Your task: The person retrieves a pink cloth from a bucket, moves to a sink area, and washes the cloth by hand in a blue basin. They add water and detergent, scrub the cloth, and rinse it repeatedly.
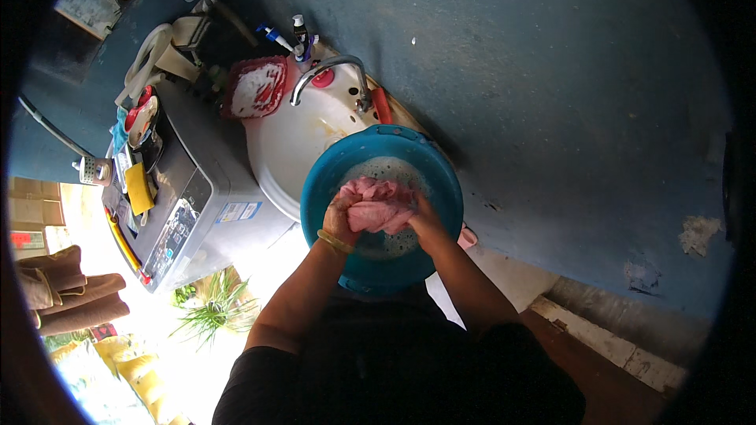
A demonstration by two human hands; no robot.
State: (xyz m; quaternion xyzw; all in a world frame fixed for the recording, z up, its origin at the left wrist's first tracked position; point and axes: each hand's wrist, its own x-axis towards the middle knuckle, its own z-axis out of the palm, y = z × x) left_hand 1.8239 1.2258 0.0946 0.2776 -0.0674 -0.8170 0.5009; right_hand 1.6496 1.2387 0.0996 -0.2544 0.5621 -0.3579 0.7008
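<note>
A bunched pink cloth (381, 206) is gripped between both hands over a round blue plastic basin (322, 174). My left hand (341, 217) clasps its left side, with a yellowish bangle (335, 241) around the wrist. On the right side, my right hand (426, 223) holds the cloth, its fingers partly hidden by the folds. Foamy water (401, 168) lies in the basin beneath the cloth. The basin overlaps the front of a white washbasin (277, 153), and a curved chrome faucet (339, 61) stands behind it.
A red tray of white powder (257, 88) sits at the washbasin's left. Left of that stands a grey washing machine (204, 189), with a yellow sponge (139, 189) and other items on top. A blue wall (531, 100) rises at the right. Potted green leaves (218, 307) stand at lower left.
</note>
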